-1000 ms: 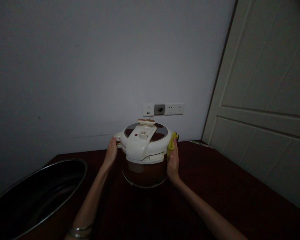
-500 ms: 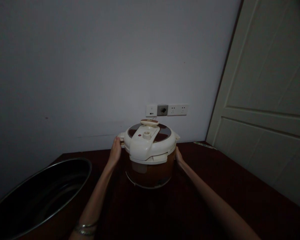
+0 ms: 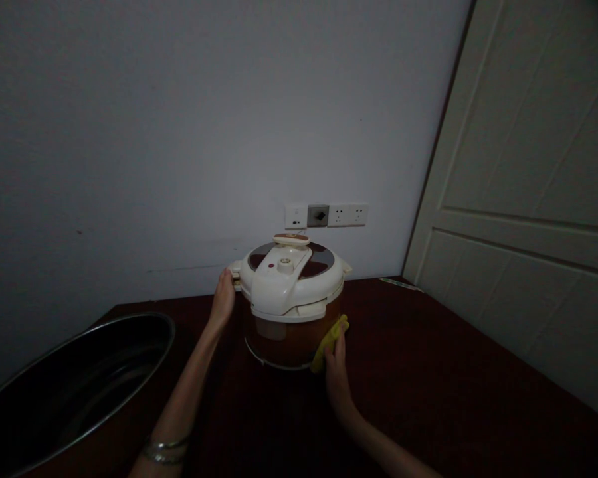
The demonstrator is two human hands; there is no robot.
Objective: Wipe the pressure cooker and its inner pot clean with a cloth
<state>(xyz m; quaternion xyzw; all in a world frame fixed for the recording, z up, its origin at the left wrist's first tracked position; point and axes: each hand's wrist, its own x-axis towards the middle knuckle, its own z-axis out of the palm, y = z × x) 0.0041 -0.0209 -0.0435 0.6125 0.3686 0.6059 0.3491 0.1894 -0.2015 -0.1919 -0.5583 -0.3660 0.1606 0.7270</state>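
Note:
An electric pressure cooker [image 3: 272, 285] with a cream lid and a brown body stands on the dark red table, its lid on. My left hand [image 3: 223, 299] is closed around the cooker's left side handle, with the fingertips partly hidden behind it. Against the lower right of the brown body, my right hand [image 3: 337, 372] presses a yellow cloth [image 3: 330, 342], its fingers closed on it. Bangles circle my left wrist.
A large dark pot [image 3: 167, 325] with a shiny rim stands at the left front. Behind the table [image 3: 428, 372] is a wall with sockets [image 3: 347, 214]. A pale door [image 3: 523, 199] rises on the right. A thin patterned strip [image 3: 400, 284] lies at the back right.
My right hand has come from behind the cooker's right side down to its lower front right, and the yellow cloth now shows in it. My left hand stays at the handle.

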